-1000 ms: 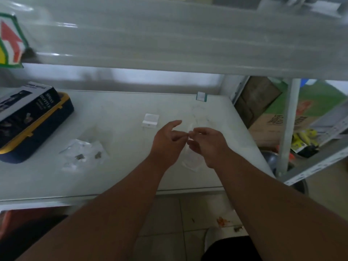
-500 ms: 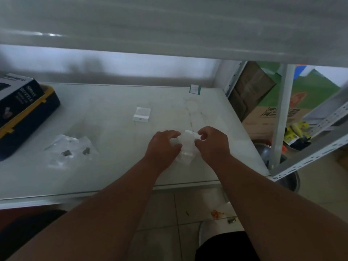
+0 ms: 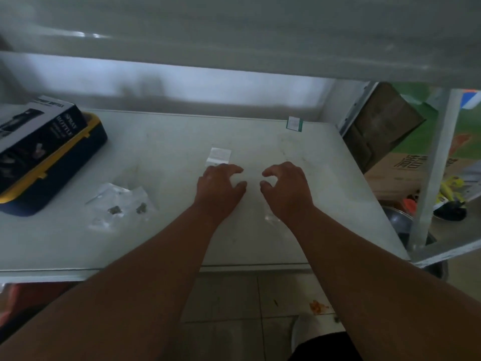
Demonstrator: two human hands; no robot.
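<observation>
My left hand (image 3: 221, 190) and my right hand (image 3: 285, 190) hover low over the white shelf board (image 3: 169, 238), a hand's width apart, fingers loosely curved, thumbs facing each other. Neither hand holds anything. A small clear plastic bag (image 3: 270, 218) lies flat on the board; one corner shows beside my right wrist and the rest is hard to make out. A small white packet (image 3: 219, 155) lies just beyond my left fingertips.
At the left, a black spray bottle box (image 3: 39, 131) lies on a blue and yellow case (image 3: 65, 175). Crumpled clear bags (image 3: 118, 204) holding small dark parts lie left of my hands. A green-edged tag (image 3: 294, 123) sits at the back. A shelf post (image 3: 429, 165), a metal bowl (image 3: 398, 220) and cardboard boxes (image 3: 406, 173) stand right.
My hands held the clear bag together in the air, lowered it onto the board, and have now let go and moved apart.
</observation>
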